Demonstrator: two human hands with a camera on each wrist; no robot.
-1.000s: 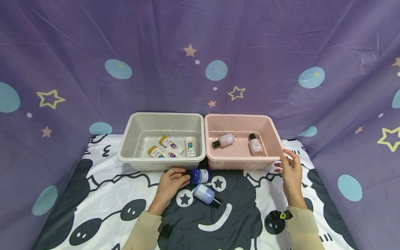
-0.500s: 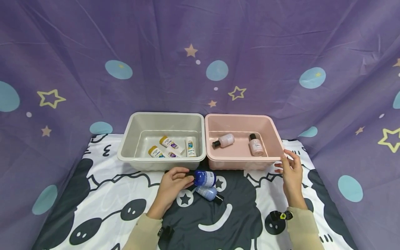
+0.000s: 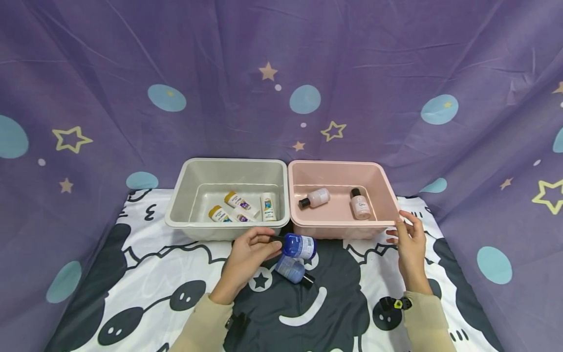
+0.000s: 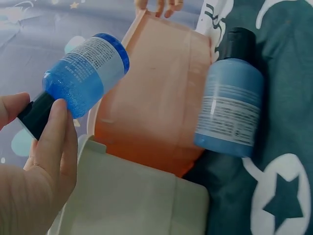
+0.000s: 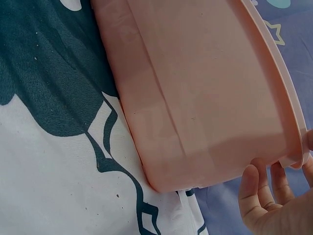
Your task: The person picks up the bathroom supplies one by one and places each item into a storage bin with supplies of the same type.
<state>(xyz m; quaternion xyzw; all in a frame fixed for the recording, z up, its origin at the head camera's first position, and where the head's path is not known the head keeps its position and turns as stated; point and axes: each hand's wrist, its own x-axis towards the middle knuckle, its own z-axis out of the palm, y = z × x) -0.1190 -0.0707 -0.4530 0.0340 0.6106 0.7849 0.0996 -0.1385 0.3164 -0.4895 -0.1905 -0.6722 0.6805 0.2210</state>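
My left hand (image 3: 249, 254) pinches a dark blue bottle (image 3: 300, 246) by its black cap. In the left wrist view this bottle (image 4: 87, 73) is raised and tilted, with clear blue liquid and a white label. A paler blue bottle (image 3: 290, 269) with a black cap lies on the cloth just below it. My right hand (image 3: 410, 239) grips the near right corner of the pink bin (image 3: 338, 230); the right wrist view shows its fingers (image 5: 281, 183) at the rim. Inside the pink bin lie two pale pink bottles, one of them (image 3: 360, 207) near the right wall.
A grey bin (image 3: 228, 231) stands against the pink bin's left side, holding several small white tubes, one of them (image 3: 268, 207) upright in view near its right wall. A sheep-print cloth (image 3: 176, 266) covers the table. Behind hangs a purple curtain (image 3: 228, 117).
My left hand has lifted the dark blue bottle and moved it right and slightly away from me. The paler bottle has shifted slightly right. My right hand stays at the pink bin.
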